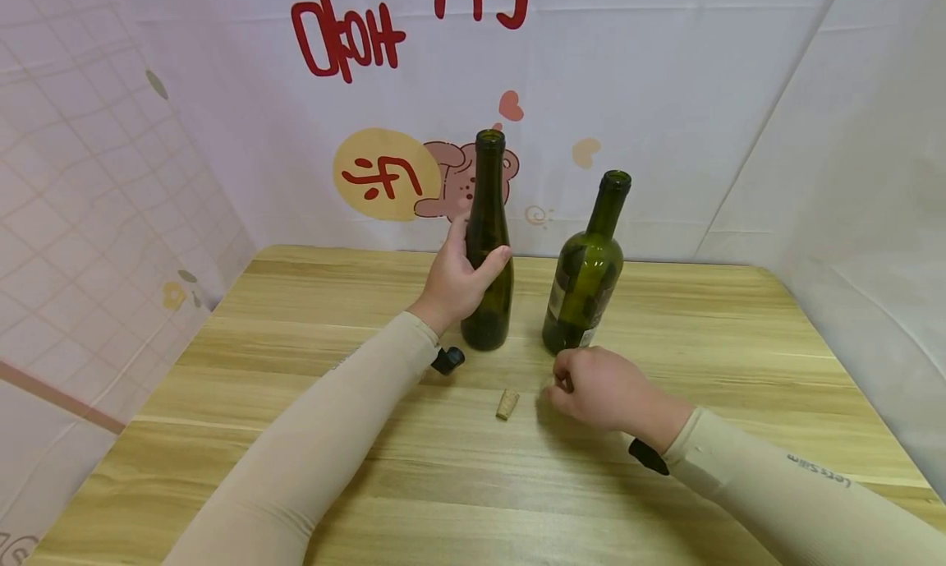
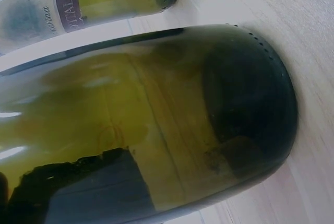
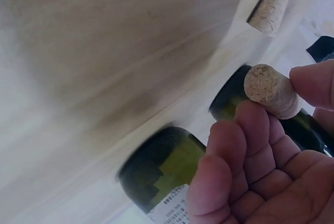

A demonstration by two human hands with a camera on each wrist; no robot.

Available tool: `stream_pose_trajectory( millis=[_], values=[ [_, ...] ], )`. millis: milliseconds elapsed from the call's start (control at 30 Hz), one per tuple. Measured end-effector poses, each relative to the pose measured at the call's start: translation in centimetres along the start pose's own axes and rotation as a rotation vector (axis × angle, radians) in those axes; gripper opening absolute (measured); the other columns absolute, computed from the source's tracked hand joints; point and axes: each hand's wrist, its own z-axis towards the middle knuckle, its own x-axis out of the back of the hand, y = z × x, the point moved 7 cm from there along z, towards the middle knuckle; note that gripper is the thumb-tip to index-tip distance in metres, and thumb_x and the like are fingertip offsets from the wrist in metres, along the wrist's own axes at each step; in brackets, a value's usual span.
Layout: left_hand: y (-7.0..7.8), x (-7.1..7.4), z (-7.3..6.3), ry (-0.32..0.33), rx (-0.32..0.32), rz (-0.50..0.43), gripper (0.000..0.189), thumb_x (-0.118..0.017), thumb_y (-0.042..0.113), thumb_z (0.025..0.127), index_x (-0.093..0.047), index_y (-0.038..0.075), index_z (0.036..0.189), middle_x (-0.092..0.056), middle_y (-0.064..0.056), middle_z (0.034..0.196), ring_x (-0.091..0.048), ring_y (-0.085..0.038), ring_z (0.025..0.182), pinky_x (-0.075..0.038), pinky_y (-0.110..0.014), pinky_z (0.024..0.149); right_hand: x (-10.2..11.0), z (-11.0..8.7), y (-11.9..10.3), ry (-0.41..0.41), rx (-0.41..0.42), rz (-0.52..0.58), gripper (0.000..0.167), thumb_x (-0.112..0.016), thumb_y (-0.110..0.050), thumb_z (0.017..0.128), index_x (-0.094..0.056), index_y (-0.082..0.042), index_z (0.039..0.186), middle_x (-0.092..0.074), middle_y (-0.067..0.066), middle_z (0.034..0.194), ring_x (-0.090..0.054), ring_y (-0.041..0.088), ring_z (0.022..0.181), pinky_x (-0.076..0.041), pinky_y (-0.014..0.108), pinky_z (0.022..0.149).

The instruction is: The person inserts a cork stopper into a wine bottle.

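Small dark lettering on your right sleeve [image 1: 783, 488] reads "Let'sSlim". The label [image 2: 36, 14] on the bottle to your right [image 1: 591, 266] shows "ITALIA" on a purple band; cursive beside it is cut off. Its barcode sticker [image 3: 175, 207] is too small to read. Red characters [image 1: 389, 37] on the wall cloth [image 1: 650, 81] cannot be read with certainty.

1. A wood-grain tabletop [image 1: 443, 484] with rounded back corners.
2. On it, a slender green wine bottle [image 1: 489, 307], upright.
3. Right of that, apart, a labelled green wine bottle [image 1: 589, 274], standing.
4. Nearer, a cork stopper [image 1: 507, 404] on its side.
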Motion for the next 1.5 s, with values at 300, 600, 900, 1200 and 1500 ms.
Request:
stream_pose_trajectory(
  millis=[300, 600, 900, 1200, 1500],
  values=[
    [-0.2, 0.0, 0.0, 0.0, 0.014, -0.002, 0.063, -0.067, 0.037, 0.102, -0.035, 0.023, 0.154, -0.059, -0.01, 0.13, -0.064, -0.028, 0.112, -0.053, -0.057, 0.102, 1.3, 0.2, -0.5, 0.078, 0.045, 0.03, 0.013, -0.072, -0.023, 0.094, -0.066, -0.012, 0.088, -0.056, -0.006, 0.066, -0.05, 0.009, 0.06, -0.043, 0.029, 0.058],
    [-0.1, 0.0, 0.0, 0.002, 0.012, -0.006, 0.06, -0.067, 0.037, 0.102, -0.037, 0.022, 0.152, -0.06, -0.01, 0.128, -0.064, -0.027, 0.11, -0.054, -0.056, 0.1, 3.0, 0.5, -1.0, 0.147, 0.049, 0.088, 0.013, -0.07, -0.022, 0.095, -0.066, -0.012, 0.089, -0.058, -0.006, 0.069, -0.051, 0.008, 0.062, -0.044, 0.028, 0.06],
    [0.0, 0.1, 0.0, 0.005, 0.021, 0.005, 0.06, -0.067, 0.037, 0.102, -0.036, 0.023, 0.152, -0.06, -0.011, 0.129, -0.064, -0.027, 0.112, -0.053, -0.056, 0.102, 4.4, 0.7, -1.7, 0.174, 0.056, 0.136, 0.012, -0.07, -0.02, 0.095, -0.066, -0.011, 0.088, -0.057, -0.005, 0.068, -0.05, 0.009, 0.06, -0.044, 0.028, 0.059],
    [-0.1, 0.1, 0.0, -0.001, 0.01, 0.009, 0.064, -0.066, 0.037, 0.102, -0.034, 0.023, 0.155, -0.06, -0.01, 0.131, -0.063, -0.027, 0.113, -0.052, -0.057, 0.104, 6.1, 0.7, -2.5, 0.217, 0.072, 0.179, 0.011, -0.071, -0.019, 0.096, -0.067, -0.01, 0.092, -0.06, -0.005, 0.068, -0.052, 0.009, 0.059, -0.045, 0.028, 0.058],
    [-0.2, 0.0, 0.0, 0.004, 0.003, 0.018, 0.067, -0.067, 0.038, 0.102, -0.032, 0.026, 0.158, -0.06, -0.01, 0.132, -0.063, -0.026, 0.114, -0.052, -0.057, 0.104, 7.5, 0.9, -2.9, 0.279, 0.087, 0.172, 0.011, -0.071, -0.019, 0.095, -0.068, -0.008, 0.097, -0.066, -0.004, 0.074, -0.057, 0.008, 0.063, -0.05, 0.03, 0.063]
  ],
)
